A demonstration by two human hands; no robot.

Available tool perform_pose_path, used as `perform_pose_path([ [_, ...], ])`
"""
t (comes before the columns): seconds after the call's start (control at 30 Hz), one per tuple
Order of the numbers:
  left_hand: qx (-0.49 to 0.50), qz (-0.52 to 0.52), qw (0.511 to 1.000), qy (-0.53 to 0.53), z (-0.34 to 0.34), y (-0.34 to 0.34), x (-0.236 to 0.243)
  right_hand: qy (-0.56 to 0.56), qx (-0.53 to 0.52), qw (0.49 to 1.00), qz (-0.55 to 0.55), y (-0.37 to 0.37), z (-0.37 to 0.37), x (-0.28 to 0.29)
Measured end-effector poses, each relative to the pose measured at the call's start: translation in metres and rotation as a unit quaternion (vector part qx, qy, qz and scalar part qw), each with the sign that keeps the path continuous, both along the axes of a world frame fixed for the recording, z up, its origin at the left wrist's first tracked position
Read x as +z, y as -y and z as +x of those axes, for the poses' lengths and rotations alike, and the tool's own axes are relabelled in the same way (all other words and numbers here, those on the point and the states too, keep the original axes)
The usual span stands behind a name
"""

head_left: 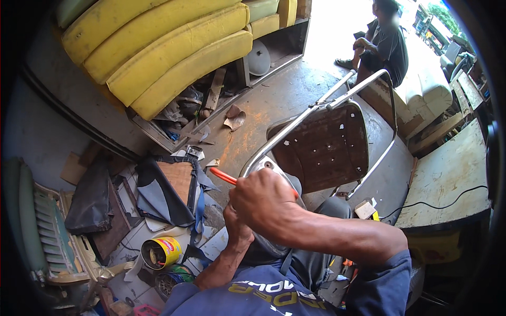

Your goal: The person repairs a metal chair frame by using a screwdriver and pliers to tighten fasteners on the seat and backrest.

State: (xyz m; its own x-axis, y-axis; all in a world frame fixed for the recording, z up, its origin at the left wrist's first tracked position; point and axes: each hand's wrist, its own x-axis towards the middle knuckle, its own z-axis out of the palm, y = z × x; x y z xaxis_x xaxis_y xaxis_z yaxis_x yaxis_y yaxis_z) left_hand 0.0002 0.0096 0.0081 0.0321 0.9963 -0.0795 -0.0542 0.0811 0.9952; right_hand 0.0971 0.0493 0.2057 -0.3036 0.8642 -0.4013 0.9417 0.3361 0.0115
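My right hand [266, 197] is closed in a fist around an orange-handled tool [222, 175]. One handle end juts out left of the fist, and a bit of orange shows at its right side. The tool's working end is hidden, so its exact kind cannot be told. Just below and behind it, my left hand [237, 224] is closed, its fingers mostly covered by the right one; what it holds is not visible. Both hands are over a chair with a silver tubular frame [295, 124], tipped over in front of me. Its dark brown panel [324, 150] has several holes and pale spots.
Yellow cushions [174, 58] are piled on a shelf at the far left. At left lie a black-covered panel [176, 184], a yellow can [167, 252] and scraps. A worn board with a black cable [448, 179] is at right. Another person [387, 45] sits at the back.
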Motion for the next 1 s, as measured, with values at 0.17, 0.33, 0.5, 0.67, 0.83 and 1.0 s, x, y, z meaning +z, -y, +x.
perform_pose_path([
  [0.17,-0.064,-0.012,0.926,-0.372,0.020,-0.016,0.085,-0.021,0.031,0.994,0.100,0.004,-0.015,-0.048],
  [0.33,-0.021,0.058,0.971,-0.232,0.011,-0.007,0.073,0.107,0.027,0.979,0.170,0.025,-0.035,-0.044],
  [0.5,-0.009,-0.010,0.996,0.091,0.008,-0.002,0.036,0.018,0.010,0.981,0.193,0.043,-0.009,-0.058],
  [0.67,0.023,-0.085,0.982,0.169,0.003,-0.002,0.002,-0.156,-0.152,0.953,0.210,0.065,0.067,-0.015],
  [0.83,-0.031,-0.152,0.985,0.072,-0.011,-0.004,0.032,-0.442,-0.359,0.803,0.173,0.085,0.114,-0.048],
  [1.0,-0.040,-0.173,0.978,0.111,-0.011,-0.002,0.050,-0.506,-0.537,0.670,0.080,0.118,0.126,-0.090],
])
